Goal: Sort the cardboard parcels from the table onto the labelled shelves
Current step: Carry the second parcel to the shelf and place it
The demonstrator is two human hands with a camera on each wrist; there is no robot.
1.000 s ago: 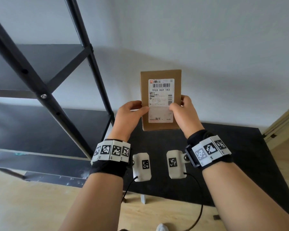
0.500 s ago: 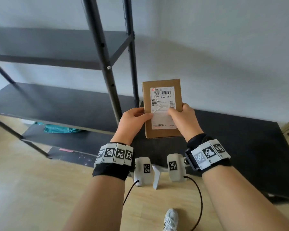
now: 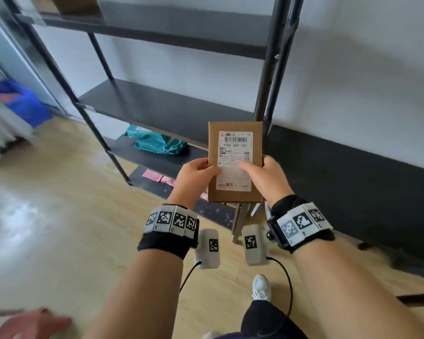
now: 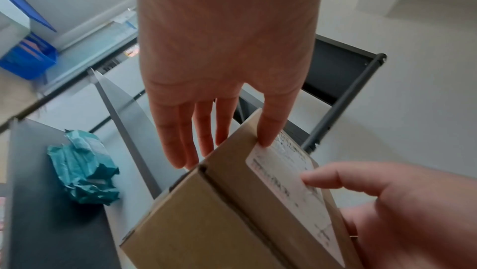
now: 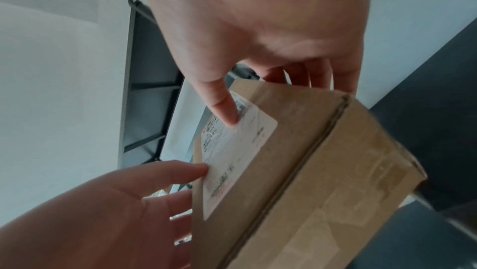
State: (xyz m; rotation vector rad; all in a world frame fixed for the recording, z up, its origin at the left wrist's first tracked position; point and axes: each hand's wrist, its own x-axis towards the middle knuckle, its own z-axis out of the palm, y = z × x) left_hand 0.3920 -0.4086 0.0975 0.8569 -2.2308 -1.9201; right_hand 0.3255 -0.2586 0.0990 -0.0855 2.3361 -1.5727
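A small brown cardboard parcel (image 3: 235,196) with a white shipping label (image 3: 235,152) is held upright in the air in front of a black metal shelf rack (image 3: 162,106). My left hand (image 3: 196,177) grips its left edge, thumb on the label and fingers behind, as the left wrist view shows (image 4: 265,128). My right hand (image 3: 267,174) grips the right edge the same way, thumb (image 5: 224,108) pressed on the label. The parcel (image 4: 232,212) shows a taped seam on its side (image 5: 309,171).
Crumpled teal mailer bags (image 3: 154,143) lie on a low shelf, pink ones (image 3: 154,176) on the bottom level. A brown box (image 3: 76,4) sits on the top shelf. The black table (image 3: 353,182) is at right. A blue bin (image 3: 17,101) stands far left. My shoe (image 3: 261,287) is below on the wooden floor.
My view has swung left from the table toward the shelf rack, and I have stepped that way. Both hands keep the same grip on the parcel, which has come lower in view.
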